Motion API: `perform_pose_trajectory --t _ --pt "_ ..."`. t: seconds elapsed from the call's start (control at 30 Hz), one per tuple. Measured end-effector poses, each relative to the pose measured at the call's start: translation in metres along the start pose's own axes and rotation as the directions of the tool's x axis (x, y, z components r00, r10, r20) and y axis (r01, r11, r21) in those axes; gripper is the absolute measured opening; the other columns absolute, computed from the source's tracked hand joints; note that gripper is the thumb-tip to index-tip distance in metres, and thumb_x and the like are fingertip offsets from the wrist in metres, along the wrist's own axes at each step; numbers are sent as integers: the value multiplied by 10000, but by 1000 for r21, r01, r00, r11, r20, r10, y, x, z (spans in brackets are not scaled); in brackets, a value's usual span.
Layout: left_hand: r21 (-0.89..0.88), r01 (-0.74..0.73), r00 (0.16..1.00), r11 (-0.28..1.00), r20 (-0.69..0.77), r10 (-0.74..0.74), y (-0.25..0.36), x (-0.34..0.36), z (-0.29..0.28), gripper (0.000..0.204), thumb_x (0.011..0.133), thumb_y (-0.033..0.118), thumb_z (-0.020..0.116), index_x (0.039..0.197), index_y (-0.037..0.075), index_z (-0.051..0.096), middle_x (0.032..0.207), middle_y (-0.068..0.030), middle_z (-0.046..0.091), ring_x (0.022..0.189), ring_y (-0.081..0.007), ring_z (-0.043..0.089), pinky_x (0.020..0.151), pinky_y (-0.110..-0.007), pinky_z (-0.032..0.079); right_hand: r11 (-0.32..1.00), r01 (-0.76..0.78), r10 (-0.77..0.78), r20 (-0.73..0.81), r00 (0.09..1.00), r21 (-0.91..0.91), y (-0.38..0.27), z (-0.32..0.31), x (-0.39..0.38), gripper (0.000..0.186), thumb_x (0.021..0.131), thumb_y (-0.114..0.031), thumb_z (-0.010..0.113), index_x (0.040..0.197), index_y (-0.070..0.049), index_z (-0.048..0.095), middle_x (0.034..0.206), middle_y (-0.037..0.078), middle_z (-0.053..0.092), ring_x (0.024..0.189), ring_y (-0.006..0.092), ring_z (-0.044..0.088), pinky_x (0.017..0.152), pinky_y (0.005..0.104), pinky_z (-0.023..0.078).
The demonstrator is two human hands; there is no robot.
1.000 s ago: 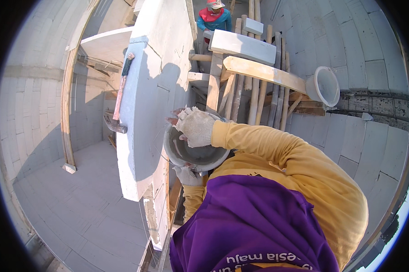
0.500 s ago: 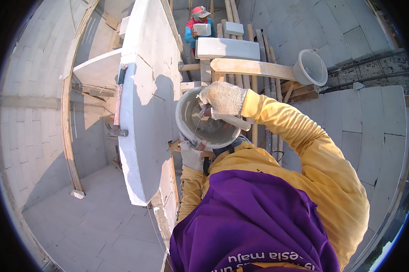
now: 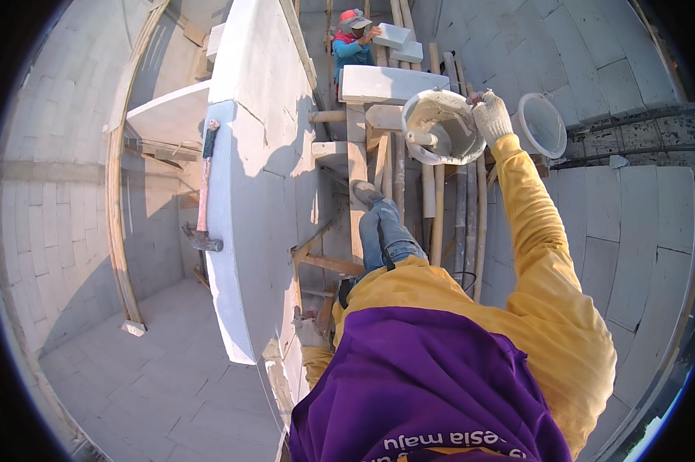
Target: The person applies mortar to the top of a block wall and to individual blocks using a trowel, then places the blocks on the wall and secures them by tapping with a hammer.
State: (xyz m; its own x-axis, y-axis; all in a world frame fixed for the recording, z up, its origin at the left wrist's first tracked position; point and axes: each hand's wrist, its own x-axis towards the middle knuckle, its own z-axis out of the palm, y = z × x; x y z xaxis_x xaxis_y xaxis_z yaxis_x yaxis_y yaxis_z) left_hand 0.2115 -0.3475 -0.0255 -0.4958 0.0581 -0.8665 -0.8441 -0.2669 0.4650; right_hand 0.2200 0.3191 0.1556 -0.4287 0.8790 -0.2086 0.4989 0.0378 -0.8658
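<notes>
At the right side of a whitish bucket (image 3: 464, 148), my gloved right hand (image 3: 492, 119) is closed on its rim. The bucket is over a wooden plank (image 3: 383, 116); I cannot tell whether it rests there. Grey residue coats the inside, and a tool with a pale round handle (image 3: 422, 138) leans in it. My gloved left hand (image 3: 310, 333) is low beside the block wall (image 3: 266, 223), partly in shadow, its fingers hard to make out. A hammer (image 3: 205, 189) lies along the wall's top, left of both hands.
A second white bucket (image 3: 544, 125) stands to the right. Ahead, a co-worker (image 3: 353, 48) holds a small white block (image 3: 392, 35) behind a long white block (image 3: 393, 83). Bamboo poles (image 3: 438, 215) run below, and my foot (image 3: 368, 192) is on a narrow board (image 3: 357, 154).
The bucket has moved from in front of me forward and right. My right hand has left the tool for the rim; my left hand has dropped back beside the wall. The co-worker's block moved right.
</notes>
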Motion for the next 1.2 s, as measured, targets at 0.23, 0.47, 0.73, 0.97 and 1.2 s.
perform_pose_trajectory --t 0.23,0.47,0.73,0.97,1.2 --pt "-90 -125 989 988 -90 117 57 -4 74 308 977 449 582 1181 219 574 1182 -8 562 1149 -262 522 950 -511 406 907 -292 355 -174 919 304 107 -34 134 283 1046 -248 490 968 -8 618 625 67 568 492 203 611 417 323 493" --pt "-222 -167 964 961 -240 112 114 4 152 548 948 445 565 1377 139 416 1461 -159 375 1352 -360 420 1080 -600 360 824 114 -222 -131 966 -554 310 -141 257 314 1024 -212 451 888 21 610 668 126 600 558 244 644 458 351 524" --pt "-360 -271 894 893 -439 94 153 -7 209 529 918 326 572 1357 55 455 1374 -216 448 1269 -369 482 1084 -569 359 807 -487 559 -168 812 333 216 -102 216 223 1000 -242 559 1033 -55 677 785 117 727 642 260 714 511 383 569" --pt "-512 -269 911 816 -409 44 143 33 143 551 883 325 554 1393 130 480 1453 -146 437 1279 -392 478 1090 -580 353 783 204 -40 280 959 -587 270 -79 258 204 949 -191 616 1073 -48 692 891 114 720 787 231 705 676 334 560" --pt "-519 -407 842 751 -533 88 143 40 157 593 844 316 584 1387 103 476 1441 -153 453 1243 -405 513 1056 -583 392 819 -380 454 80 887 -429 292 -72 258 314 888 -165 597 1145 -22 708 984 145 722 856 234 700 738 335 544"
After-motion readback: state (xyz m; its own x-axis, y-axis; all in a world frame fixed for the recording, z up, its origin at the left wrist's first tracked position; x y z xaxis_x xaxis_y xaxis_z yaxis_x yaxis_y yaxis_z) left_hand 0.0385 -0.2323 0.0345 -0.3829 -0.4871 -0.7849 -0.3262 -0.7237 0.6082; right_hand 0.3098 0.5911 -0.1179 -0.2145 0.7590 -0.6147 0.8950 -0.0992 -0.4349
